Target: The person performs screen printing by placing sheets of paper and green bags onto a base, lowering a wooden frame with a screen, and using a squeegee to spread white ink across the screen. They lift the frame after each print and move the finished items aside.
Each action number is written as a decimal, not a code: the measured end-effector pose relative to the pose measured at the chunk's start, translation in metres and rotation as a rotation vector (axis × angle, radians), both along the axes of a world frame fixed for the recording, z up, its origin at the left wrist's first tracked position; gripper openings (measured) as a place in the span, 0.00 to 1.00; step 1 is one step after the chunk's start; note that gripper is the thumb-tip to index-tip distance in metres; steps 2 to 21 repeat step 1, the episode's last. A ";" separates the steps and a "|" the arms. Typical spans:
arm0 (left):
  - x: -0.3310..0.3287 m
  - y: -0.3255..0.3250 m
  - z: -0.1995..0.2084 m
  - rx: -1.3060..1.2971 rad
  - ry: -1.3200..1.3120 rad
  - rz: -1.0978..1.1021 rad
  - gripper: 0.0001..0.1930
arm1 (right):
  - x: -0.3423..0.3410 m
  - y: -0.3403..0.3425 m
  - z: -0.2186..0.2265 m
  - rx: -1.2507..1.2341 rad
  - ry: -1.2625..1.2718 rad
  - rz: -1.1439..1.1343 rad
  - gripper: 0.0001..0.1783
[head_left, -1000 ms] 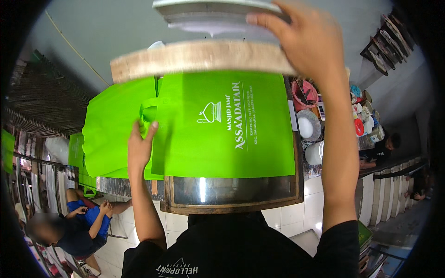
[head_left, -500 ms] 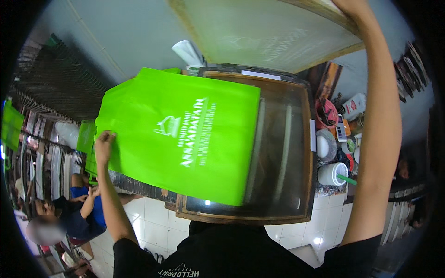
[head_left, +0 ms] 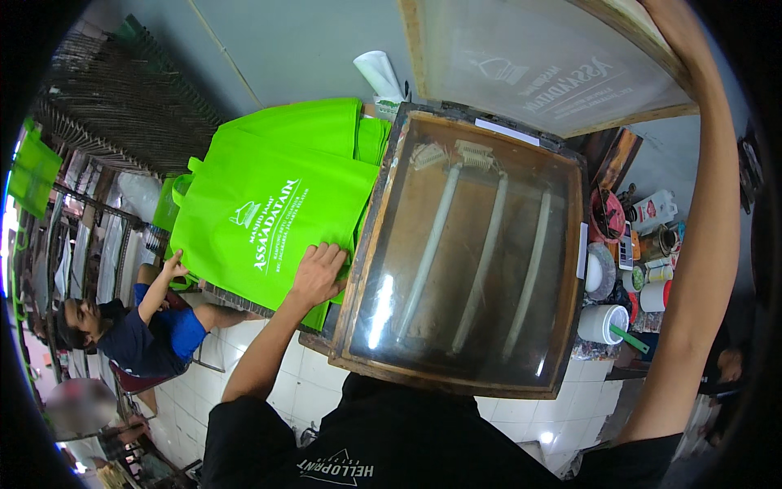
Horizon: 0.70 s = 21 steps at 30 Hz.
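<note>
At the top right my right hand [head_left: 664,16], partly cut off, is closed on the edge of a raised silk-screen frame [head_left: 529,73]. White artwork shows on its mesh. My left hand [head_left: 319,273] lies left of the glass-topped printing table [head_left: 464,261], its fingers curled at the edge of the green bags; the fingertips are partly hidden. A green bag [head_left: 244,196] with white print lies there over a stack of plain green bags [head_left: 371,138]. A co-worker's hand [head_left: 173,267] touches the printed bag's left edge.
Right of the table sit a white tub [head_left: 601,322] with a green stick, a pink container [head_left: 607,213] and a white bottle [head_left: 654,210]. A white roll [head_left: 380,75] leans behind. The co-worker [head_left: 155,326] sits at the left, near a wire rack [head_left: 90,98].
The printed green bag has moved left off the glass onto the stack. My left hand has shifted right to the bags' near edge. The co-worker's hand has reached the bag; the screen stays raised.
</note>
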<state>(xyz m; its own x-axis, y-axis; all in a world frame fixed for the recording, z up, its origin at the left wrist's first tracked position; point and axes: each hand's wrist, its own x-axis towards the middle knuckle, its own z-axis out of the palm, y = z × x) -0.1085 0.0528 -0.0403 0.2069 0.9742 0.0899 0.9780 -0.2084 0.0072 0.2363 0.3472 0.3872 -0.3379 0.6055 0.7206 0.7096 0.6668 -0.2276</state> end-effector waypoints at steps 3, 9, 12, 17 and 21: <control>0.002 -0.001 -0.002 -0.065 0.058 0.013 0.26 | -0.001 -0.001 -0.002 -0.001 0.000 0.003 0.21; 0.002 -0.001 -0.002 -0.065 0.058 0.013 0.26 | -0.001 -0.001 -0.002 -0.001 0.000 0.003 0.21; 0.002 -0.001 -0.002 -0.065 0.058 0.013 0.26 | -0.001 -0.001 -0.002 -0.001 0.000 0.003 0.21; 0.002 -0.001 -0.002 -0.065 0.058 0.013 0.26 | -0.001 -0.001 -0.002 -0.001 0.000 0.003 0.21; 0.002 -0.001 -0.002 -0.065 0.058 0.013 0.26 | -0.001 -0.001 -0.002 -0.001 0.000 0.003 0.21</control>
